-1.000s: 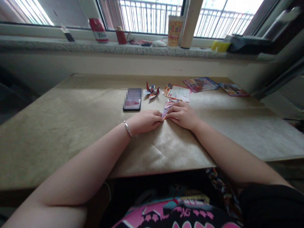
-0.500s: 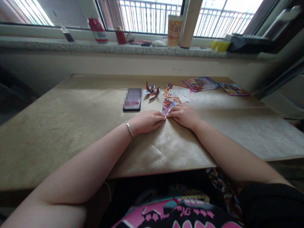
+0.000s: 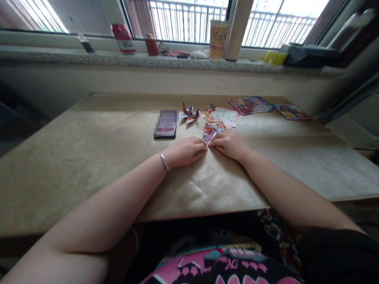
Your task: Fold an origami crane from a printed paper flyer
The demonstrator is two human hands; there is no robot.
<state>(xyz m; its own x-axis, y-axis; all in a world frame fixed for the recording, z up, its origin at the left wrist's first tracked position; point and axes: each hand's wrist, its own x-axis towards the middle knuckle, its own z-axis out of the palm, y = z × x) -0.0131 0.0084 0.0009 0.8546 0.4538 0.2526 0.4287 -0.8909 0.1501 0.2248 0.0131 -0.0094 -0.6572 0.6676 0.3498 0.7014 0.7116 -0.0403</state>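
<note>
A small folded piece of printed paper lies on the table between my hands, its near end narrowing to a point. My left hand has its fingers closed on that near tip from the left. From the right, my right hand pinches the same paper and covers part of its edge. Just beyond sits a folded paper shape with several upturned points. A phone with a blurred screen lies left of it. Printed cards rest behind the folded paper.
Farther back on the tabletop lie a stack of colourful cards and another stack to its right. The windowsill holds a red can, a red bottle, a patterned cup and a yellow item.
Both hands stay at the paper's near tip with hardly any movement. The whole view has shifted very slightly.
</note>
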